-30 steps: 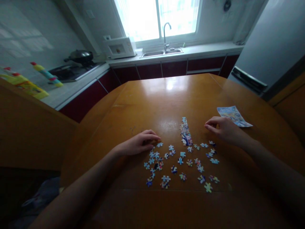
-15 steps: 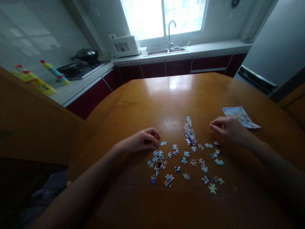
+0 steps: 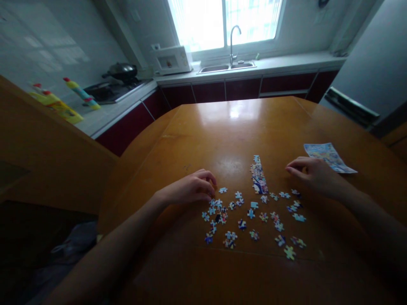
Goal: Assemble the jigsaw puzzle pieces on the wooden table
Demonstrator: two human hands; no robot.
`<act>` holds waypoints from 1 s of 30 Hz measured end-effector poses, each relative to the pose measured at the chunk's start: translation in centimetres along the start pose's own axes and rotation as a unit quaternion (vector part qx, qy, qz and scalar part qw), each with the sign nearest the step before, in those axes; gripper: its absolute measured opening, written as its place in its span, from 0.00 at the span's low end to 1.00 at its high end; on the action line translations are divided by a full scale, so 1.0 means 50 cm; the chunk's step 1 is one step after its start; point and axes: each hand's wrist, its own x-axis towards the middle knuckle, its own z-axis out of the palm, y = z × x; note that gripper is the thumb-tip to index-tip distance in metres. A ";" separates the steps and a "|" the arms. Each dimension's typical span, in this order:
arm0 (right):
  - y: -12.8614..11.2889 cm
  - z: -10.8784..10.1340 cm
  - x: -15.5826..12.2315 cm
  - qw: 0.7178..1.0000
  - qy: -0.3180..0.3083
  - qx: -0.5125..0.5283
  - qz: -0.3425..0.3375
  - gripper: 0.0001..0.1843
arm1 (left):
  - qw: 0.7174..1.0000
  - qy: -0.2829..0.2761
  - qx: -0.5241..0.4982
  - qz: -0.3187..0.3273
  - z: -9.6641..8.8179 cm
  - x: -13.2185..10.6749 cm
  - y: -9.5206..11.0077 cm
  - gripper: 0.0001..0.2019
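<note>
Loose jigsaw pieces [image 3: 251, 213] lie scattered over the near middle of the wooden table. Beyond them runs a narrow joined strip of jigsaw [image 3: 259, 176], with a dark blue patch at its near end. At the left edge of the pieces rests my left hand [image 3: 193, 187], fingers curled down and closed at the tips; a small jigsaw piece, mostly hidden, shows at the fingertips. My right hand [image 3: 313, 173] is to the right of the strip, thumb and forefinger pinched together, nothing visible between them. Just behind it lies a printed picture sheet [image 3: 329, 154], partly covered by the hand.
The brown table [image 3: 190, 135] has a rounded far side. Past it are a sink [image 3: 216, 68] with a tall tap, a white microwave [image 3: 173, 60], a wok [image 3: 122, 71] on the stove and yellow bottles [image 3: 63, 109]. A fridge [image 3: 372, 63] stands at right.
The whole view has shifted slightly, so everything appears a little further right. Both hands, the loose pieces and the strip keep nearly the same places on the table.
</note>
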 end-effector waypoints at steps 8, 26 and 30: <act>0.006 0.003 0.002 1.000 0.002 -0.006 -0.004 0.15 | 0.998 0.039 0.036 0.016 0.021 0.008 -0.011 0.02; 0.000 0.002 -0.001 1.000 0.020 -0.003 -0.004 0.17 | 0.998 -0.007 0.024 0.063 0.045 0.020 0.069 0.05; -0.005 0.002 -0.001 1.000 0.013 0.000 -0.002 0.16 | 0.992 -0.052 0.052 0.103 0.070 0.023 0.117 0.07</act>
